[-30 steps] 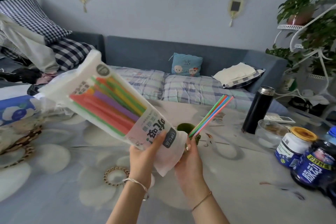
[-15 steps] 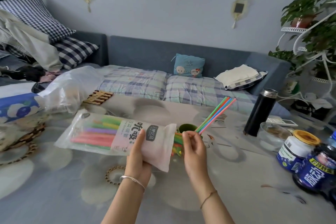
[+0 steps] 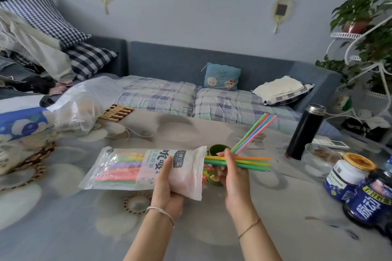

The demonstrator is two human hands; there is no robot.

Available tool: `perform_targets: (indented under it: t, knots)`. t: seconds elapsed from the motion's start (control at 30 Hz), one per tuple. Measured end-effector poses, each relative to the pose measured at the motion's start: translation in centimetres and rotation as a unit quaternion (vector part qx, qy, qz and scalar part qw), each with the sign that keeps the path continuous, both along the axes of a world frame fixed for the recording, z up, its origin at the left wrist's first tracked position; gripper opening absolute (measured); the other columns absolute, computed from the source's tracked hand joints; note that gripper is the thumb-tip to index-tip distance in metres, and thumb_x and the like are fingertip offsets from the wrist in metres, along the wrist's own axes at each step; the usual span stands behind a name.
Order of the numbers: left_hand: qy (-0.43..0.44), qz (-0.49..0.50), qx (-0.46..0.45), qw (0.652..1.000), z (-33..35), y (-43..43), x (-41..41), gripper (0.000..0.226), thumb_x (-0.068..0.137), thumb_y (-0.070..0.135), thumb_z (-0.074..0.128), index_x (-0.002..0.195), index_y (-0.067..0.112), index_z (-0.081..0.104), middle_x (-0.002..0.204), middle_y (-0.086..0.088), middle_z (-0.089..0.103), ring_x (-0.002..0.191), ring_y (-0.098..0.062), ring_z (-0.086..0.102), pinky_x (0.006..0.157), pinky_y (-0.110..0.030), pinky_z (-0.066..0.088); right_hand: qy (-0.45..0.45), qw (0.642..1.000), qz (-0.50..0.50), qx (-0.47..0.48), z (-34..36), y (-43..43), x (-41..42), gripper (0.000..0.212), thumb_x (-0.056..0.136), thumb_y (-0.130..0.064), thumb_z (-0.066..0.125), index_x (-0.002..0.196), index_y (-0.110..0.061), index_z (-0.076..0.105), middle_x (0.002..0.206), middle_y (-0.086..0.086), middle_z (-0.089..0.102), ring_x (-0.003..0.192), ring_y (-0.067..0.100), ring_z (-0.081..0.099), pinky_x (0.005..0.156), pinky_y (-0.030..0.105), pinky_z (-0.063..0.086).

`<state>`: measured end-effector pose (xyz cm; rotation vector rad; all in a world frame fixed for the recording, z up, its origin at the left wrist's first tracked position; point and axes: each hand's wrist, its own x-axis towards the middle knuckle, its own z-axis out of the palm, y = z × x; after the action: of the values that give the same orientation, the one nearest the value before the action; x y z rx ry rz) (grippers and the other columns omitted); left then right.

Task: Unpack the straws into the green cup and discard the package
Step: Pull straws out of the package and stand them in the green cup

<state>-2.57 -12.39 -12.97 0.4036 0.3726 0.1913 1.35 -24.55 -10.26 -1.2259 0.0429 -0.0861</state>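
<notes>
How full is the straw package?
Partly full: coloured straws show inside the package, and the right hand holds a few at its open end.

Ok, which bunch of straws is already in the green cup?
The bunch slanting up to the right from the green cup; the right hand pinches a level bunch half out of the package.

The floral table (image 3: 275, 207) carries a green cup (image 3: 218, 149), black flask (image 3: 305, 131), glass bowl (image 3: 318, 162) and white jar (image 3: 347, 178).
</notes>
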Motion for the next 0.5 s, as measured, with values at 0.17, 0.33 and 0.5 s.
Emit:
perform_targets:
  t: [0.17,0.33,0.5]
  knots:
    - [0.012,0.026,-0.013,1.0,-0.4,1.2,0.4,0.057,0.088,0.033,0.065,0.142,0.015,0.054,0.143,-0.014,0.059,0.135,-0.034,0.053,0.112,-0.057,0.039,0.009,0.994,-0.064,0.092,1.0,-2.2,0.3,0.032,0.092,-0.028,0.053,0.063,-0.014,0.055,0.04,-0.007,0.048,0.039,0.007,0.038,0.04,0.02,0.029]
    - [0.019,-0.021,0.007,1.0,-0.1,-0.3,0.1,0.044,0.091,0.031,0.062,0.131,0.013,0.059,0.126,-0.013,0.068,0.108,-0.034,0.066,0.082,-0.059,0.058,0.013,1.0,0.013,-0.016,0.1,-0.7,0.1,0.021,0.087,-0.027,0.06,0.072,-0.013,0.063,0.052,-0.007,0.053,0.049,0.01,0.044,0.048,0.021,0.034]
    - [0.017,-0.037,-0.014,0.999,-0.5,-0.2,0.1,0.042,0.093,0.031,0.06,0.131,0.014,0.058,0.116,-0.014,0.069,0.093,-0.033,0.066,0.055,-0.048,0.06,-0.005,0.999,-0.029,-0.016,0.4,-1.4,0.4,0.031,0.091,-0.03,0.053,0.066,-0.014,0.059,0.061,0.001,0.057,0.047,0.01,0.048,0.046,0.021,0.039]
